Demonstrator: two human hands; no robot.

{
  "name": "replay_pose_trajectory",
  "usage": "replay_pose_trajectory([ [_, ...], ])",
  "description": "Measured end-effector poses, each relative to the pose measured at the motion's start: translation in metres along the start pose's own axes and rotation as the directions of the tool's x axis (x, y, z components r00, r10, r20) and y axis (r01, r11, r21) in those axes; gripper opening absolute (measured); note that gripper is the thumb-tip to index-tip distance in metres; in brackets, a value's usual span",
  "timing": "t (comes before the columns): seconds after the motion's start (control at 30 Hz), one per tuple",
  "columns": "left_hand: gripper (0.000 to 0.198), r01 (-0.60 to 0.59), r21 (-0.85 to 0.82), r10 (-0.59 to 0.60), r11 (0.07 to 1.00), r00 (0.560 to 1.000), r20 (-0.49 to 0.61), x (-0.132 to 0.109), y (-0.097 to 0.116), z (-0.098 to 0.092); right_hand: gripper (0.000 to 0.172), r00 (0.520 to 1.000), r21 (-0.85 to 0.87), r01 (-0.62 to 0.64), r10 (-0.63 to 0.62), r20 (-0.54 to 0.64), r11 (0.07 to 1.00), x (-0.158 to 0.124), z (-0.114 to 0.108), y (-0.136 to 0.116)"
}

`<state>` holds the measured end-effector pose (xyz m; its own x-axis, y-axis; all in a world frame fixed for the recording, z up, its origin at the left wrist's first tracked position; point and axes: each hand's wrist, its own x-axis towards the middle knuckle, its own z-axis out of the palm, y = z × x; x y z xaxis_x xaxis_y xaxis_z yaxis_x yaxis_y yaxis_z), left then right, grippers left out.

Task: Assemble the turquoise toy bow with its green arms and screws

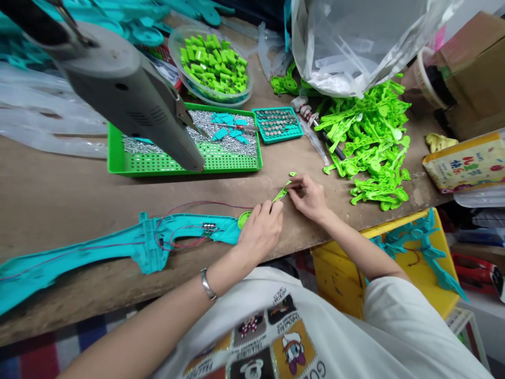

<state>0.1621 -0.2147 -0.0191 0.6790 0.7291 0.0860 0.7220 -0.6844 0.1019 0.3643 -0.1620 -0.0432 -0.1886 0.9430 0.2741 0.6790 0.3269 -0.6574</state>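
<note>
A long turquoise plastic shell, shaped like a toy sword half, lies along the table's front with its inner side up. Red and dark wires and small metal contacts show inside it. At its right end, a slim lime-green plastic part runs under my fingers; its rounded end shows beside the shell. My left hand is curled over the middle of this green part, its fingertips pressed down. With thumb and index finger, my right hand pinches the far end. The grip itself is partly hidden.
A grey tool body hangs over a green tray of screws. Behind stands a bowl of green pieces; a small turquoise tray holds round metal parts. Lime-green parts are heaped right, above a yellow bin.
</note>
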Motion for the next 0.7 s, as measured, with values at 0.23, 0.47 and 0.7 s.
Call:
replay_pose_trajectory([
  [0.23,0.029,-0.002,-0.001,0.002,1.0,1.0,-0.019,0.0,-0.001,0.0,0.023,0.998,0.015,-0.052,0.052,-0.024,0.999,0.0,0.0,-0.003],
  [0.47,0.031,-0.014,0.001,0.014,1.0,1.0,-0.01,0.001,-0.002,0.001,0.008,0.991,-0.153,0.137,-0.134,0.026,0.979,-0.005,-0.003,0.004],
  [0.7,0.033,-0.026,-0.016,0.026,1.0,1.0,0.016,0.001,-0.005,-0.002,0.032,0.96,-0.318,0.27,-0.229,0.159,0.909,-0.022,0.001,0.005],
])
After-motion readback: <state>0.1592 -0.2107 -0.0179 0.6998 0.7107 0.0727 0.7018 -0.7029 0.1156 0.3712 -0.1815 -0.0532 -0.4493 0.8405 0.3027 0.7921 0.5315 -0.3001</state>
